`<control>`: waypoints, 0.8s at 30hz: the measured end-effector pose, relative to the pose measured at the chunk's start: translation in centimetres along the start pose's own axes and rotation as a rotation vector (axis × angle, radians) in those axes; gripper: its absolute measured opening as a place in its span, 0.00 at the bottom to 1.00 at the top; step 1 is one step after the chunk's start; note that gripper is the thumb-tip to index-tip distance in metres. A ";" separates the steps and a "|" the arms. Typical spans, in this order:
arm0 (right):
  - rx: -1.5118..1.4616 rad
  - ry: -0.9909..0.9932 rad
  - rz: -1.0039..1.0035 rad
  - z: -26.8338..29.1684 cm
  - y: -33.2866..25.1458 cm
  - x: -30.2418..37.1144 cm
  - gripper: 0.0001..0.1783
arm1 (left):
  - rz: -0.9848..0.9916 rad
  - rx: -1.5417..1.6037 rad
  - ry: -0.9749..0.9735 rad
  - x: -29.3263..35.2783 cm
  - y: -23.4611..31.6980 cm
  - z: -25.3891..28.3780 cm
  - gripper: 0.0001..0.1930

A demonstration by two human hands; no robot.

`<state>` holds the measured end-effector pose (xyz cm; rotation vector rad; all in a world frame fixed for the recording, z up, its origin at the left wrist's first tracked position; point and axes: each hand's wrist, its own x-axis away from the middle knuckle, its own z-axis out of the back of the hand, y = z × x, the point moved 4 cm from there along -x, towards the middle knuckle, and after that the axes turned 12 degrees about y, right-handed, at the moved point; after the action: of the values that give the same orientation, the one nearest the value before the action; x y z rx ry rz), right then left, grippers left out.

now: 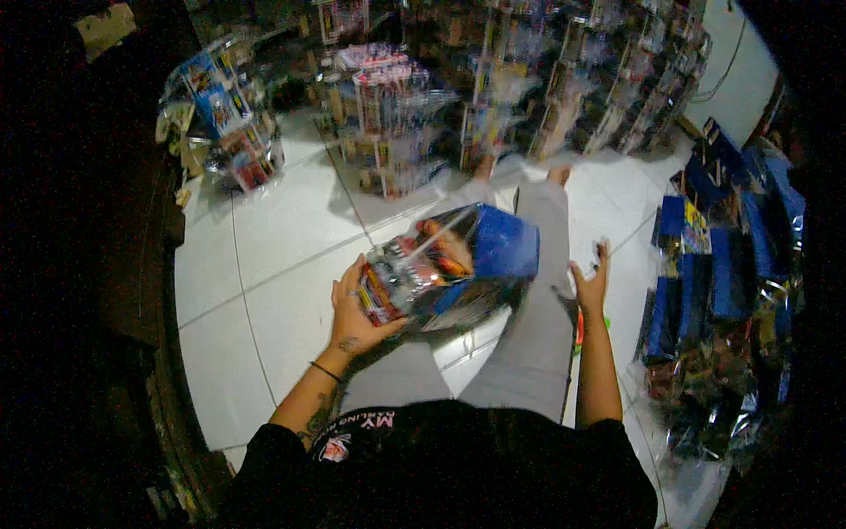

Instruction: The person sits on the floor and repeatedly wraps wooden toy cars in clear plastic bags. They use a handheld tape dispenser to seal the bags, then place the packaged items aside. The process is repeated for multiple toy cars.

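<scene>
My left hand (pixel 354 307) is closed round the near left end of a shiny plastic-wrapped package (pixel 414 269). Its printed face carries orange, grey and red pictures. A plain blue panel (pixel 507 242) shows at its far right end; whether that belongs to the same package or to another behind it, I cannot tell. The package is held tilted above the floor, between my outstretched legs. Off to the right, my right hand (pixel 590 286) is empty, fingers spread, beside my right knee. A small red and green thing (pixel 580 333) shows partly behind my right forearm.
White tiles (pixel 291 326) cover the floor. Stacks of clear-wrapped packages (pixel 388 123) stand ahead, blurred, with a smaller pile (pixel 233 123) at the far left. Blue packages (pixel 696 282) lie in rows at the right. Dark furniture (pixel 106 264) borders the left.
</scene>
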<state>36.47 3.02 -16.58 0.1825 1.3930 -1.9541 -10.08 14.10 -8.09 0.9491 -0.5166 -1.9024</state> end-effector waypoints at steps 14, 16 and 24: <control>-0.580 -1.241 -0.580 -1.6 -8.7 6.8 0.49 | 0.626 0.713 -0.007 -6.5 -9.8 -6.7 0.30; -0.570 -1.039 -0.769 -0.2 -8.4 6.7 0.52 | 0.404 0.573 -0.009 -11.4 -5.9 -6.8 0.29; -1.484 -0.657 -0.875 -2.3 -13.0 4.6 0.31 | -0.190 0.938 0.070 -11.9 5.5 4.0 0.50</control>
<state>24.35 4.93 -9.79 -1.7636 2.1424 -0.7779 -6.89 21.64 2.90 1.6884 -1.3750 -1.7610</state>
